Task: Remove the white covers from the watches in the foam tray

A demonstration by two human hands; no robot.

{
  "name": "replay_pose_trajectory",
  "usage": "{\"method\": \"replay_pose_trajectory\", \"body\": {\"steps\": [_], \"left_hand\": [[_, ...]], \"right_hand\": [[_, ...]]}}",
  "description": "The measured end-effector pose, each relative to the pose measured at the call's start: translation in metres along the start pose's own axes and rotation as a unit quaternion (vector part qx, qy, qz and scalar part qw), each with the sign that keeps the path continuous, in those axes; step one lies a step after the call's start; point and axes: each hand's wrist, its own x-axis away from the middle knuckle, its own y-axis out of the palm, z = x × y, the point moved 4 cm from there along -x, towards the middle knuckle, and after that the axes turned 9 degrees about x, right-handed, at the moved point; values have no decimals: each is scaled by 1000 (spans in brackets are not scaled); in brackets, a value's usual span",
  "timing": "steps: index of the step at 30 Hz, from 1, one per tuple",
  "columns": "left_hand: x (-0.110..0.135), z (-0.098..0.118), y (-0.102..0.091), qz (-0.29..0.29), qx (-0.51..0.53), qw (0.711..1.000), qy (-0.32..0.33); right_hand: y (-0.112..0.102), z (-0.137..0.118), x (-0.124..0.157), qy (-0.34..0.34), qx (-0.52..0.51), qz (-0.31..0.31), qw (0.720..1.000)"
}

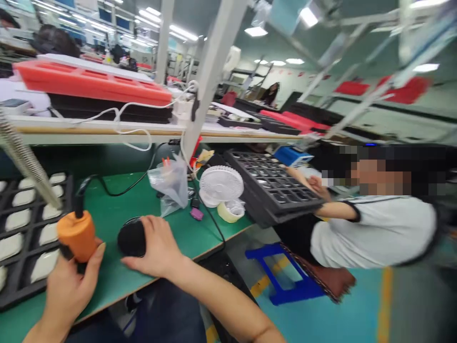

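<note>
My left hand (73, 286) is wrapped round an orange electric screwdriver (76, 236), whose black cable leaves from the top. The tool's lower end is hidden behind my fingers. Just to the right, my right hand (157, 247) grips a black rounded housing (131, 238) from its right side, with the thumb at the near edge. That housing rests on or just above the green mat (114, 195); I cannot tell which. Left of my left hand lies a black compartment tray (21, 276) holding several white rounded pieces (17, 220).
A metal gooseneck (26, 159) slants over the tray. Beyond my right hand are a clear plastic bag (170, 183), a white fan (221, 183) and a yellow tape roll (231, 210). A co-worker (374, 228) sits right, near stacked black trays (274, 190). A shelf (71, 136) crosses above.
</note>
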Motion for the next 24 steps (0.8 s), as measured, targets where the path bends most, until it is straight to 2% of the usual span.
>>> {"method": "replay_pose_trajectory", "body": {"steps": [5,13,16,20,24], "left_hand": [[-4,7,1,-7,13,999,-42],[-3,16,0,-33,51,995,-80],[-12,21,3,-80,59,989,-108],[-34,28,15,-197,61,965,-163],[-58,33,26,-242,65,963,-93]], "right_hand": [[0,3,-4,15,-22,-1,1000],[-5,-5,3,36,-4,-10,999],[-5,-4,8,45,-4,-22,999],[1,-4,11,67,-12,-37,997],[-1,-4,12,72,-19,-47,996]]}}
